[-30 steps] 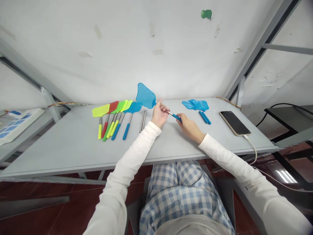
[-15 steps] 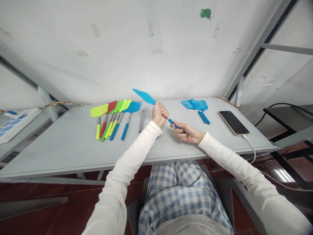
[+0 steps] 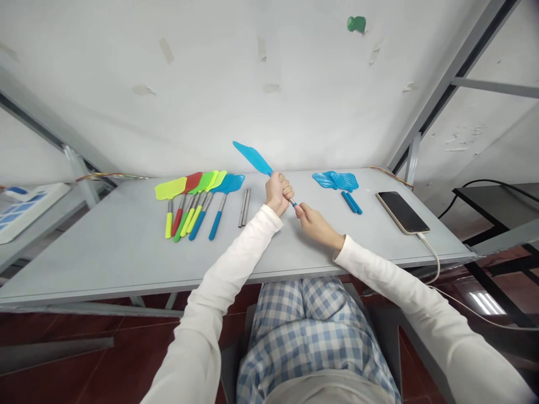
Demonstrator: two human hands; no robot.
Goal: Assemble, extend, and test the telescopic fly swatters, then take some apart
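A blue fly swatter (image 3: 254, 157) is held slantwise above the table, its flat head up and to the left. My left hand (image 3: 278, 192) is closed round its shaft just below the head. My right hand (image 3: 315, 223) is wrapped round the blue handle, most of which its fingers hide. Between the hands a short bit of metal shaft shows. Left of my left hand lie bare metal tubes (image 3: 244, 207), side by side. To the right are loose blue swatter heads (image 3: 345, 180), overlapping, with two blue handle grips (image 3: 351, 202) just below them.
Several swatters in yellow, red, green and blue (image 3: 193, 207) lie in a row on the left of the grey table (image 3: 122, 247). A phone (image 3: 403, 212) with a white cable lies at the right. A white wall rises behind, and metal frame posts flank both sides.
The swatter has risen slightly and shifted right with my left hand. My right hand has turned over and closed further round the handle, hiding more of it.
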